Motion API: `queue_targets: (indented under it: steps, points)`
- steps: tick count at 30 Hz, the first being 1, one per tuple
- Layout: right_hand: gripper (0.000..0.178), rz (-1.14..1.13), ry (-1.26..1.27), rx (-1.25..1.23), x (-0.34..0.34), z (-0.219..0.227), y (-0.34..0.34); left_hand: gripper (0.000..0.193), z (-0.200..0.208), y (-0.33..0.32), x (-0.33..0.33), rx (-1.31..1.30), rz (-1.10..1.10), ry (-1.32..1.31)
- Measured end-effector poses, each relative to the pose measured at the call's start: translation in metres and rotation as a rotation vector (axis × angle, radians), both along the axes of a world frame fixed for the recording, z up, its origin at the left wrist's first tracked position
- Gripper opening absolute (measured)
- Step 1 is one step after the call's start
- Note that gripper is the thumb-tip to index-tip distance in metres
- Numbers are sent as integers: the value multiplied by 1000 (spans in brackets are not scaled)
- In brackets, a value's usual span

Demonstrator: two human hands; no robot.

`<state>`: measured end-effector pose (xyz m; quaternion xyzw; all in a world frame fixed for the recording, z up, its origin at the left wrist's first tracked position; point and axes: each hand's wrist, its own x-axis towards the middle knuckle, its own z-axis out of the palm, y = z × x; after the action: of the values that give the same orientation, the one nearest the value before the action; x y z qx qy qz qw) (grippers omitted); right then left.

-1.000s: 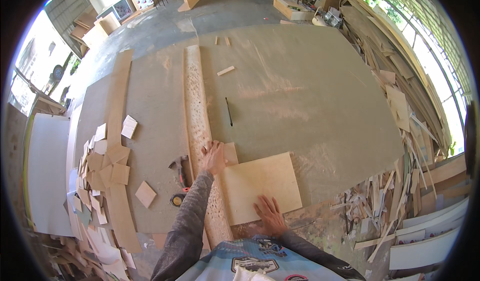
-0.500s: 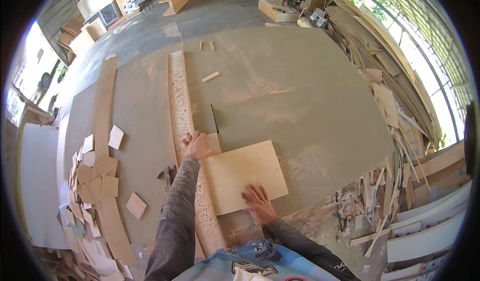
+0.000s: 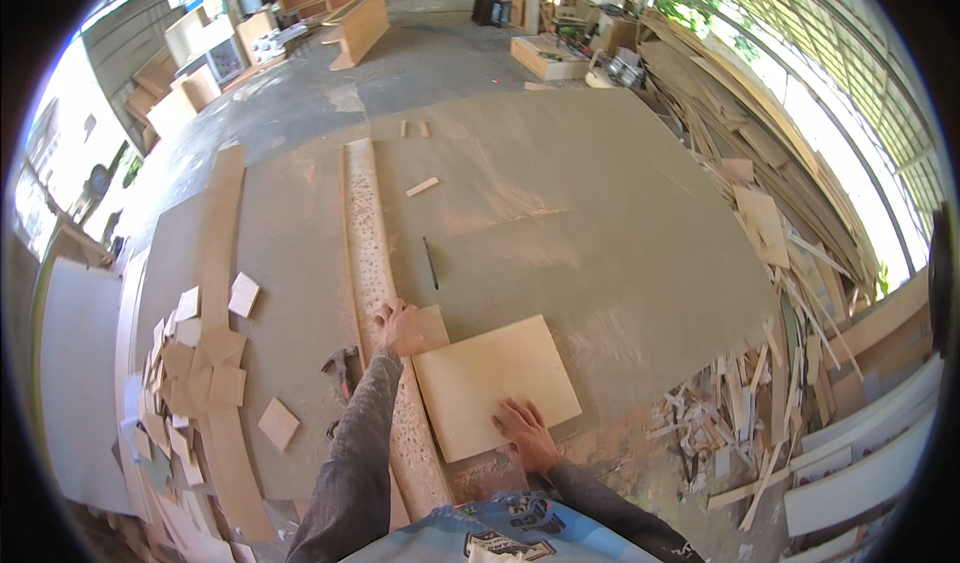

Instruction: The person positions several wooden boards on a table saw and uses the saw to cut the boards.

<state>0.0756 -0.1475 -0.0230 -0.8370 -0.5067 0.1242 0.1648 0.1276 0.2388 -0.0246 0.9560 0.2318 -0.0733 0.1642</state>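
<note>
Wooden panel [image 3: 492, 378] bears right hand [image 3: 527, 436]; left hand [image 3: 401, 331] reaches farther forward.

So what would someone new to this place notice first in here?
Probably the long speckled strip running up the big brown sheet, with the left hand at it and the right hand spread on a pale board just right of it. Next, the jumble of small wood squares on the left, and the heap of thin offcuts at the lower right.
</note>
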Motion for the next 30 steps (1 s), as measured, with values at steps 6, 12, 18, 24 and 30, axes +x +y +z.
queue_targets:
  steps: [6, 12, 18, 24, 30]
  points:
    - [62, -58, 250, 135, 2, 5, 6, 27, 41, -26, -54, -141, 14, -523]
    - [48, -949, -211, 185, 61, -34, -16, 16, 96, -117, -111, -433, 292, -867]
    - [48, -931, -5, 152, 60, -44, -34, 22, 61, -222, -179, -746, 327, -719]
    - [47, -814, 56, 216, 72, -61, -60, 25, 65, -261, -189, -969, 269, -591]
    - [46, -632, 362, 335, 83, -22, -80, 27, 65, -262, -177, -1003, 233, -510]
